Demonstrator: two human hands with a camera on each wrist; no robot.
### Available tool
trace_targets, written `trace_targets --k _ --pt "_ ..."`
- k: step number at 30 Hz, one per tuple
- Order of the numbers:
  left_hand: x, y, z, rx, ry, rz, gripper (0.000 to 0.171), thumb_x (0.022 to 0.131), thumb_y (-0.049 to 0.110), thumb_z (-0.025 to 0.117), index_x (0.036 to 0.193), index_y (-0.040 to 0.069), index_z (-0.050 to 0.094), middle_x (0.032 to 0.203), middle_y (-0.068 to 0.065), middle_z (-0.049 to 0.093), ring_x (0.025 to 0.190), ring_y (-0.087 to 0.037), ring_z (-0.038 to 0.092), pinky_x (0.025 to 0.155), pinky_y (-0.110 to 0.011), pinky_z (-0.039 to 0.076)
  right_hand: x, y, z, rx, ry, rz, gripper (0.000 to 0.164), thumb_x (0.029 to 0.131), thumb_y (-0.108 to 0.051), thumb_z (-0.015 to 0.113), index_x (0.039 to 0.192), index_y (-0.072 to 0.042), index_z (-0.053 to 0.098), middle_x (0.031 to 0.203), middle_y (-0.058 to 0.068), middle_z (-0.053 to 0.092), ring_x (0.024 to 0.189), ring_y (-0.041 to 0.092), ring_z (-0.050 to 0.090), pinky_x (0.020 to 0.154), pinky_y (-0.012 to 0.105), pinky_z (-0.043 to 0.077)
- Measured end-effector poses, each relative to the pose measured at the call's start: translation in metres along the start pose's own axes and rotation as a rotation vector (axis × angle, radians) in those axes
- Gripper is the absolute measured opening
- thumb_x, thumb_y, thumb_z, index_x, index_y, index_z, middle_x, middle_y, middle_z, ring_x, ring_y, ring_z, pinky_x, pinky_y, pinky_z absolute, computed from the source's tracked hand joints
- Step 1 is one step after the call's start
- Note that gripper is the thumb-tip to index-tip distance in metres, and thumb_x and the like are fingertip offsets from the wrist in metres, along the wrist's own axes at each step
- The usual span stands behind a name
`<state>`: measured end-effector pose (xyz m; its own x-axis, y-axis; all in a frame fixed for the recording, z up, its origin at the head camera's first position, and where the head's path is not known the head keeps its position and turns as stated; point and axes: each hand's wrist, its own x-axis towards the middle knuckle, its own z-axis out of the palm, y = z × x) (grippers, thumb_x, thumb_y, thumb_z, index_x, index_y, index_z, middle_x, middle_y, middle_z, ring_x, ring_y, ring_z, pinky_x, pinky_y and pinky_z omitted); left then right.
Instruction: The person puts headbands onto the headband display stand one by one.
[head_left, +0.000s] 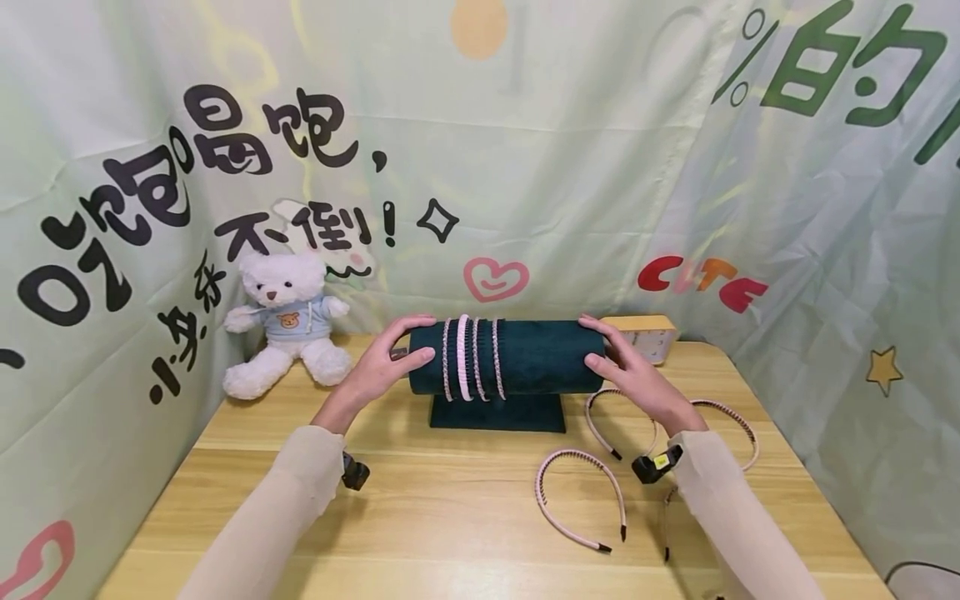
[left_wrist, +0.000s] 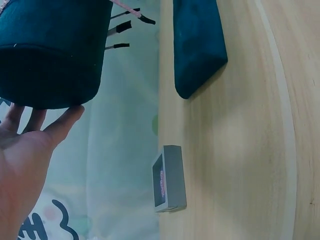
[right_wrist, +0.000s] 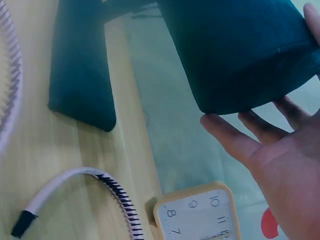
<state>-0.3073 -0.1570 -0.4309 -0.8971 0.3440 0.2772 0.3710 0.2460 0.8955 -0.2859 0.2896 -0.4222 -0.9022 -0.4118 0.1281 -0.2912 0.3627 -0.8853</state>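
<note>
A dark teal velvet headband stand has a thick horizontal roll above a flat base. Several headbands circle the roll's left half, among them a fuzzy light pink one. My left hand holds the roll's left end, thumb at the front and fingers over the top edge. At the right end my right hand grips it the same way. Both wrist views show spread fingertips against the rim of the end faces, and the roll high above the table.
Several loose headbands lie right of the stand, one pink headband nearest the front. A yellow-framed clock stands behind my right hand. At the back left sits a white teddy bear. Behind the left hand is a small grey box. Printed curtains enclose the table.
</note>
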Motion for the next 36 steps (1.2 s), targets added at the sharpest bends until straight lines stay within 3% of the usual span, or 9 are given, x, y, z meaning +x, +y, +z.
trace_targets --k 3,6,9,11,15,17,21,28,36 --pt "0.000 -0.001 0.000 -0.006 0.000 -0.001 0.051 0.106 0.029 0.073 0.154 0.025 0.056 0.168 -0.003 0.045 0.153 -0.032 0.045 0.123 -0.063 0.043 -0.002 0.000 -0.006 -0.023 0.011 -0.004 0.063 0.118 -0.033 0.050 0.174 -0.037 0.023 0.184 0.010 0.009 0.164 0.053 0.020 0.125 0.076 0.029" --pt "-0.001 -0.002 -0.001 -0.009 0.000 -0.001 0.052 0.106 0.028 0.074 0.155 0.024 0.056 0.168 -0.004 0.044 0.153 -0.033 0.045 0.123 -0.063 0.043 -0.006 0.003 -0.015 -0.017 0.033 -0.036 0.062 0.118 -0.028 0.049 0.174 -0.030 0.023 0.182 0.014 0.018 0.162 0.048 0.028 0.123 0.053 0.046" --pt "-0.001 -0.002 -0.001 -0.011 0.003 -0.003 0.053 0.106 0.029 0.074 0.155 0.024 0.055 0.169 -0.005 0.043 0.152 -0.034 0.046 0.123 -0.063 0.044 -0.011 0.008 -0.024 0.009 0.064 -0.071 0.059 0.118 -0.022 0.048 0.173 -0.022 0.028 0.177 0.017 0.031 0.158 0.030 0.043 0.113 0.027 0.053" --pt "-0.002 -0.003 -0.002 -0.011 0.010 -0.008 0.053 0.106 0.029 0.074 0.155 0.025 0.055 0.169 -0.004 0.043 0.150 -0.034 0.047 0.123 -0.063 0.044 -0.015 0.012 -0.031 0.016 0.090 -0.086 0.055 0.118 -0.020 0.049 0.171 -0.016 0.033 0.171 0.017 0.041 0.151 0.016 0.052 0.108 0.017 0.053" --pt "-0.002 -0.005 -0.003 -0.021 0.013 -0.009 0.053 0.106 0.029 0.074 0.155 0.025 0.055 0.169 -0.004 0.043 0.148 -0.034 0.049 0.121 -0.063 0.045 -0.027 0.019 -0.046 -0.045 0.152 -0.072 0.050 0.117 -0.023 0.051 0.163 -0.004 0.044 0.153 -0.001 0.060 0.131 -0.006 0.060 0.103 0.012 0.053" --pt "-0.002 -0.005 -0.002 -0.020 0.010 -0.005 0.053 0.106 0.029 0.075 0.155 0.025 0.055 0.169 -0.004 0.043 0.148 -0.034 0.049 0.121 -0.063 0.046 -0.035 0.023 -0.055 -0.085 0.178 -0.052 0.048 0.117 -0.024 0.052 0.160 -0.002 0.049 0.144 -0.014 0.063 0.125 -0.009 0.062 0.100 0.010 0.053" --pt "-0.001 -0.006 0.000 -0.022 0.006 0.003 0.054 0.105 0.030 0.075 0.156 0.024 0.055 0.169 -0.004 0.043 0.149 -0.034 0.048 0.122 -0.063 0.045 -0.052 0.035 -0.073 -0.111 0.214 -0.029 0.042 0.116 -0.021 0.054 0.155 -0.004 0.056 0.133 -0.026 0.066 0.117 -0.011 0.066 0.096 0.010 0.055" --pt "0.001 -0.005 0.003 -0.032 0.008 0.005 0.054 0.106 0.028 0.075 0.155 0.025 0.055 0.169 -0.003 0.043 0.147 -0.033 0.050 0.121 -0.062 0.046 -0.080 0.052 -0.102 -0.199 0.248 0.064 0.035 0.114 -0.019 0.059 0.147 -0.008 0.062 0.127 -0.033 0.066 0.111 -0.018 0.062 0.091 0.008 0.053" --pt "0.001 -0.005 0.004 -0.048 0.006 0.018 0.053 0.106 0.023 0.073 0.156 0.021 0.054 0.169 -0.005 0.043 0.146 -0.034 0.050 0.119 -0.063 0.046 -0.107 0.085 -0.120 -0.343 0.243 0.169 0.047 0.113 -0.029 0.062 0.150 0.001 0.058 0.122 -0.043 0.058 0.112 -0.021 0.054 0.086 0.004 0.043"
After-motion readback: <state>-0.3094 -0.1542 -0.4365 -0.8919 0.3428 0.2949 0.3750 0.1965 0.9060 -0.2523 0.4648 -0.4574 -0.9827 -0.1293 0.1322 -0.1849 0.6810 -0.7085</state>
